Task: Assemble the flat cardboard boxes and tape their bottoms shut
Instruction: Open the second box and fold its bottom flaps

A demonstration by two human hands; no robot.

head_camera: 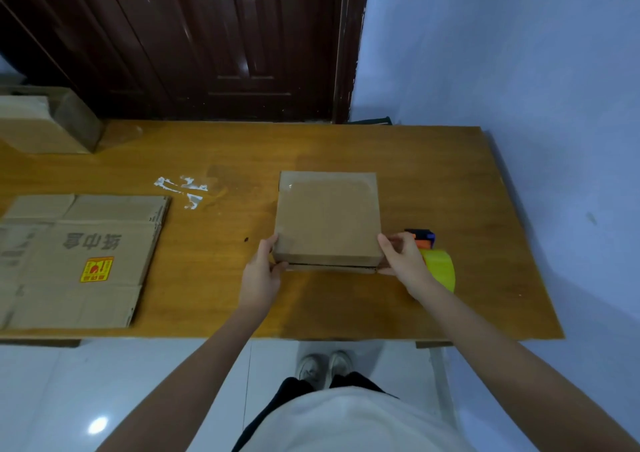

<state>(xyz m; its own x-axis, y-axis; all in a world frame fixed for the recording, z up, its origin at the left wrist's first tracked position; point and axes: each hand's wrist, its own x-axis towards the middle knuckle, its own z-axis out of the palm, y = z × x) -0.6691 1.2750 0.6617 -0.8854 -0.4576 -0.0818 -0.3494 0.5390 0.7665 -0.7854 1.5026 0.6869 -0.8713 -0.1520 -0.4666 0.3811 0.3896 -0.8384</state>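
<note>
A small brown cardboard box [327, 218] stands on the wooden table [433, 181], its upward face covered with clear glossy tape. My left hand [261, 271] grips its near left corner, thumb on the top edge. My right hand [403, 256] grips the near right corner the same way. A flap edge shows along the box's near bottom side. Behind my right hand lies a tape dispenser [438, 261] with a yellow-green roll and an orange and blue body.
A large flattened cardboard box [79, 261] with printed characters and a yellow sticker lies at the table's left. An open cardboard carton [45, 122] stands at the far left. White tape scraps [181, 188] stick to the tabletop. A dark wooden door and a blue wall stand behind.
</note>
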